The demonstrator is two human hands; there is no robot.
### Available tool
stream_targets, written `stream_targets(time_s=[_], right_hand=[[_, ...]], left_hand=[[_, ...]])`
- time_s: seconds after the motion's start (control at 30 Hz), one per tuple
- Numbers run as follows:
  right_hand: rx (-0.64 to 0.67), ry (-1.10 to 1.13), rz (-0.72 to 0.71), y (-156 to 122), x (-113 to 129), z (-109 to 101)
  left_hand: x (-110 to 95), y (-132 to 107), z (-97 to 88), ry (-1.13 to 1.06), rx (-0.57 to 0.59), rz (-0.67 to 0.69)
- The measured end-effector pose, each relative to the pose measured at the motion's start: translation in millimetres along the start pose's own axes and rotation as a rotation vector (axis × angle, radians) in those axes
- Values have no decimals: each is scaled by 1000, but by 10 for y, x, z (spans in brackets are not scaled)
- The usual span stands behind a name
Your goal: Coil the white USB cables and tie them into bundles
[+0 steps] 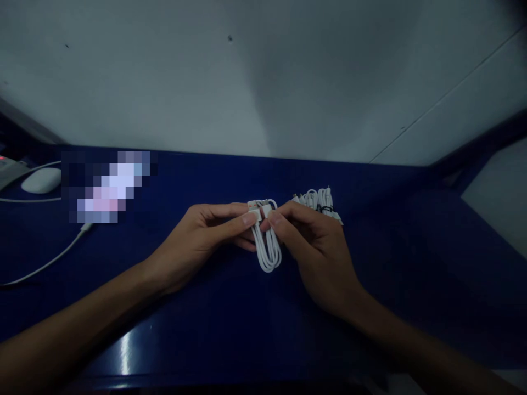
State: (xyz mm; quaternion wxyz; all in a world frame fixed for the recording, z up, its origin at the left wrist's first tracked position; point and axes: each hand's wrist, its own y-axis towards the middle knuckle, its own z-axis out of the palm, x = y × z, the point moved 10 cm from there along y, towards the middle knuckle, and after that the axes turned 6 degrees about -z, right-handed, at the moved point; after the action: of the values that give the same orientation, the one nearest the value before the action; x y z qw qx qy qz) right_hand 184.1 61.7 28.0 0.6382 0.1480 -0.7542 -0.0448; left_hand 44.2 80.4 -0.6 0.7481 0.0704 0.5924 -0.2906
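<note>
A coiled white USB cable [268, 255] is held up between both hands over the blue table. My left hand [209, 227] pinches it near a USB plug, thumb on top and fingers behind. With thumb and forefinger, my right hand [310, 236] grips the other plug beside it. The cable's loops hang down below the fingertips. Just behind my right hand lie several more coiled white cables [325, 198], at least one bundle tied with a black tie and partly hidden by that hand.
A blurred-out lit device [119, 184] lies at the left, with a white cord [61, 255] running from it. Left of it sit a white mouse-like object [41, 180] and the corner of a pale box [10, 173]. A pale wall [185, 82] rises behind the blue table [197, 329].
</note>
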Motion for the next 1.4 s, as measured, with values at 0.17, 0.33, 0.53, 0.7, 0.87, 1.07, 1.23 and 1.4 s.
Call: stream_targets(time_s=[0.17, 0.33, 0.53, 0.7, 0.87, 1.07, 1.23, 1.4], right_hand=[[6, 15, 6, 2, -9, 8], [1, 4, 13, 6, -10, 5], [4, 19, 17, 7, -10, 15], [8, 34, 10, 4, 1, 18], [14, 37, 15, 8, -16, 18], [11, 47, 16, 3, -22, 18], [17, 54, 21, 2, -21, 23], [9, 63, 21, -6, -26, 9]], left_hand=[[11, -16, -7, 9, -2, -7], [6, -5, -11, 15, -5, -3], [7, -8, -6, 21, -4, -5], [14, -9, -4, 30, -9, -11], [9, 1, -9, 21, -12, -11], [2, -5, -2, 37, -3, -6], [5, -8, -2, 42, -2, -11], [-6, -6, 3, 35, -4, -15]])
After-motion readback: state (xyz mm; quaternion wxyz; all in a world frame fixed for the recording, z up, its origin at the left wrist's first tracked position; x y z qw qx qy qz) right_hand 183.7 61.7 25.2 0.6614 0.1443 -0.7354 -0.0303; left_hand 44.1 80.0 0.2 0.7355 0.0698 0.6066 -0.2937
